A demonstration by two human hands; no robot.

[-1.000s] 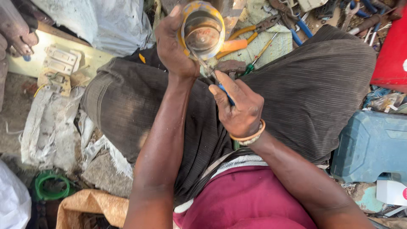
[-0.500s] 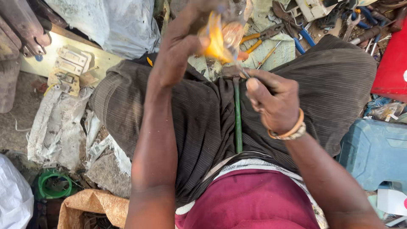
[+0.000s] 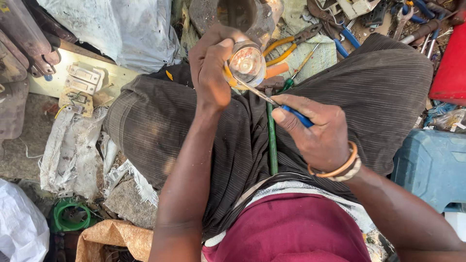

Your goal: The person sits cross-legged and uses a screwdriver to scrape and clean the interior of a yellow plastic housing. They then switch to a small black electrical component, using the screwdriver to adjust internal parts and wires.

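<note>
A: What sits closest to the camera?

B: A maroon shirt and dark striped trousers, with a green rod lying along the lap between the knees.

A: And the hands?

B: The right hand is above the lap, its fingers clenched around a blue-handled screwdriver; an orange bangle circles that wrist. The metal shaft slants up and left, and its tip touches the small round part.

A: Where is that part?

B: Raised in front of the knees, in the left hand. Its fingers wrap the rim, thumb along the side, open face turned up to the camera.

A: Further out?

B: Yellow-handled pliers lie on a green cloth on the ground just beyond the part. To the right sits a blue plastic case, to the left a pale switch plate and a grey sack; more tools are scattered at the far edge.
</note>
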